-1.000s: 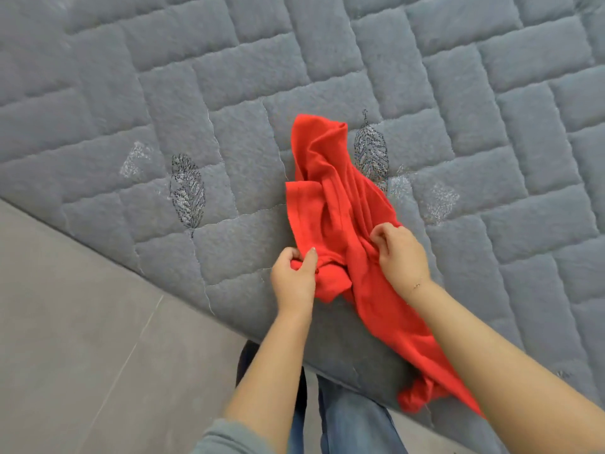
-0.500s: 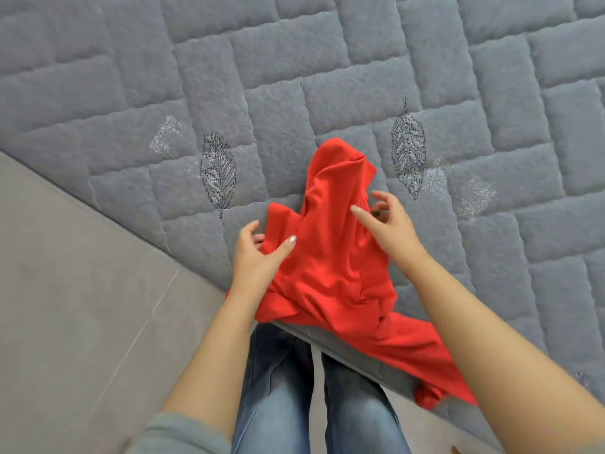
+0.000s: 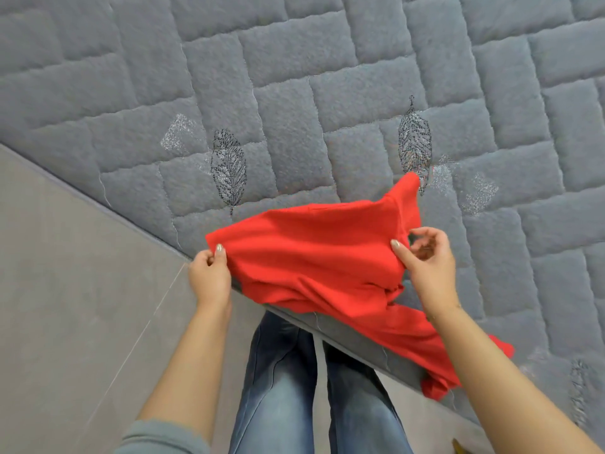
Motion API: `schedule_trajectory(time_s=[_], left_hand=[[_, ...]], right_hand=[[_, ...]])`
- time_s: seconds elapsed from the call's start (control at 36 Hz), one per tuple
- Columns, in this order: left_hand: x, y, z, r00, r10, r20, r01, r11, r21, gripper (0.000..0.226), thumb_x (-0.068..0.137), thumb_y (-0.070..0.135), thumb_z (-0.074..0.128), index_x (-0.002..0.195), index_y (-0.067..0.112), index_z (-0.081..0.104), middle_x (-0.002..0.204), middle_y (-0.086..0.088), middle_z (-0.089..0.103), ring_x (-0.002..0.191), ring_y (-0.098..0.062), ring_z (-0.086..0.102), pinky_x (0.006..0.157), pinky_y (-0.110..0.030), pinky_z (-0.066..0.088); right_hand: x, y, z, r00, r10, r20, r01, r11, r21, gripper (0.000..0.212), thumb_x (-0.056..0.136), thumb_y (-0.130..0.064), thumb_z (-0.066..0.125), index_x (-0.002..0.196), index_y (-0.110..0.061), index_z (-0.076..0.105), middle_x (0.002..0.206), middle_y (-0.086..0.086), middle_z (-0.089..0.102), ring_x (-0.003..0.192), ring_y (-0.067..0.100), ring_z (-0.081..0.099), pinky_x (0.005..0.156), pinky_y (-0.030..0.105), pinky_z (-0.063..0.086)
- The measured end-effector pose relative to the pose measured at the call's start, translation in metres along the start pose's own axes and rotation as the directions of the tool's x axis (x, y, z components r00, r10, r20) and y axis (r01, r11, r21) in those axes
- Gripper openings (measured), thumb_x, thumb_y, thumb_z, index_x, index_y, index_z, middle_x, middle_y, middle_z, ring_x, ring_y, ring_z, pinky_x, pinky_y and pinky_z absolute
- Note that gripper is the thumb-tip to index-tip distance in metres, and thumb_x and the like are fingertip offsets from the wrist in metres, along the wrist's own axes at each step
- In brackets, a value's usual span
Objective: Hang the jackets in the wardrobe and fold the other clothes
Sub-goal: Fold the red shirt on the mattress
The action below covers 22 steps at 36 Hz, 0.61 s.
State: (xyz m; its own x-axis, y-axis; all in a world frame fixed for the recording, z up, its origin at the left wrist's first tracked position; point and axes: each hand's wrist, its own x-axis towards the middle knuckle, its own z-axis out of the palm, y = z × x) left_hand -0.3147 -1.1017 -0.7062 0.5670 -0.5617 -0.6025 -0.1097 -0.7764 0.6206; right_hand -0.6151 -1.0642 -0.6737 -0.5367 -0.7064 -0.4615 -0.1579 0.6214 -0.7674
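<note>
Garment: a red garment is held stretched between the two hands, above the near edge of the quilted surface; what kind of clothing it is cannot be told.
Left hand: the left hand is closed on the garment's left corner, the cloth being pinched between the thumb and the curled fingers.
Right hand: the right hand is set at the garment's right side, where the cloth is pinched between the thumb and the forefinger; the other fingers are curled loosely, apart from the cloth.
Cloth between the fingers: a fairly flat span is drawn from one pinch to the other.
Cloth beyond the right fingers: a pointed flap is raised above them, just beside an embroidered leaf.
Cloth below the right fingers: a bunched length is trailed under the right forearm, over the edge of the surface.
Surface: a grey quilted bed cover is spread behind the fingers, with a second embroidered leaf above the left ones.
Floor: grey tiles are seen left of the left fingers.
Legs: blue jeans are seen under the garment.
</note>
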Motion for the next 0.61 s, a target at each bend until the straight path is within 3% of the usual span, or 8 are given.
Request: schedule_trajectory(time_s=[0.06,0.17,0.25,0.36,0.44,0.5,0.56,0.61], left_hand=[[-0.004,0.0,0.005,0.997,-0.062,0.048,0.062,0.998,0.0,0.019,0.101,0.019,0.049,0.085,0.009,0.052,0.087,-0.013,0.051,0.087,-0.02,0.043,0.077,-0.031,0.036],[-0.015,0.002,0.015,0.98,-0.102,0.171,0.088,0.992,0.089,0.038,0.094,0.037,0.061,0.113,0.005,0.056,0.128,-0.014,0.05,0.114,-0.023,0.053,0.105,-0.04,0.041],[-0.025,0.003,0.018,0.941,-0.104,0.323,0.116,0.993,-0.018,0.035,0.086,0.028,0.072,0.114,0.014,0.056,0.122,-0.004,0.062,0.11,-0.017,0.061,0.099,-0.032,0.047],[-0.029,0.001,0.016,0.93,-0.029,0.366,0.075,0.991,-0.11,0.025,0.091,0.011,0.065,0.115,0.006,0.059,0.111,-0.008,0.067,0.102,-0.019,0.062,0.085,-0.024,0.05],[-0.03,0.004,0.011,0.953,0.08,0.293,-0.021,0.98,-0.197,0.014,0.092,0.009,0.063,0.105,0.014,0.059,0.107,-0.004,0.067,0.097,-0.013,0.061,0.087,-0.023,0.048],[-0.031,0.009,0.007,0.954,0.153,0.257,-0.091,0.967,-0.238,0.013,0.092,0.01,0.063,0.098,0.021,0.059,0.101,0.003,0.068,0.091,-0.005,0.062,0.086,-0.019,0.049],[-0.03,0.016,0.003,0.96,0.202,0.192,-0.149,0.955,-0.258,0.016,0.091,0.009,0.065,0.092,0.024,0.058,0.094,0.006,0.067,0.084,-0.002,0.061,0.081,-0.017,0.049],[-0.026,0.023,-0.001,0.977,0.197,0.084,-0.17,0.952,-0.253,0.019,0.09,0.008,0.066,0.086,0.023,0.055,0.087,0.006,0.063,0.077,-0.002,0.057,0.076,-0.015,0.048]], right_hand=[[-0.003,0.003,0.0,1.0,-0.012,-0.005,0.011,0.993,-0.113,0.04,0.079,-0.007,0.077,0.112,-0.009,0.055,0.103,0.011,0.054,0.088,0.017,0.052,0.085,0.026,0.044],[0.004,-0.014,0.003,0.962,-0.274,0.02,0.265,0.908,-0.325,0.047,0.078,0.001,0.072,0.121,0.0,0.054,0.121,0.017,0.05,0.114,0.028,0.049,0.103,0.024,0.037],[0.02,-0.033,0.009,0.874,-0.438,0.212,0.485,0.757,-0.437,0.05,0.079,-0.001,0.069,0.126,0.0,0.055,0.133,0.018,0.05,0.128,0.032,0.042,0.112,0.033,0.027],[0.051,-0.05,0.023,0.801,-0.362,0.476,0.594,0.57,-0.568,0.06,0.08,-0.013,0.069,0.137,-0.01,0.05,0.144,0.012,0.046,0.137,0.029,0.036,0.116,0.042,0.023],[0.071,-0.055,0.028,0.795,-0.15,0.588,0.578,0.48,-0.66,0.059,0.083,-0.026,0.068,0.138,-0.019,0.049,0.134,0.005,0.055,0.132,0.025,0.041,0.116,0.042,0.012],[0.08,-0.058,0.026,0.774,-0.069,0.63,0.594,0.425,-0.683,0.045,0.084,-0.034,0.069,0.124,-0.018,0.059,0.116,0.005,0.064,0.119,0.028,0.05,0.113,0.041,0.019],[0.085,-0.062,0.019,0.772,-0.03,0.635,0.582,0.435,-0.687,0.03,0.081,-0.042,0.073,0.097,-0.019,0.062,0.088,0.002,0.061,0.1,0.029,0.056,0.093,0.036,0.034],[0.085,-0.068,0.006,0.784,0.044,0.619,0.52,0.5,-0.693,0.037,0.076,-0.048,0.076,0.071,-0.02,0.052,0.068,-0.001,0.052,0.076,0.024,0.054,0.065,0.032,0.034]])
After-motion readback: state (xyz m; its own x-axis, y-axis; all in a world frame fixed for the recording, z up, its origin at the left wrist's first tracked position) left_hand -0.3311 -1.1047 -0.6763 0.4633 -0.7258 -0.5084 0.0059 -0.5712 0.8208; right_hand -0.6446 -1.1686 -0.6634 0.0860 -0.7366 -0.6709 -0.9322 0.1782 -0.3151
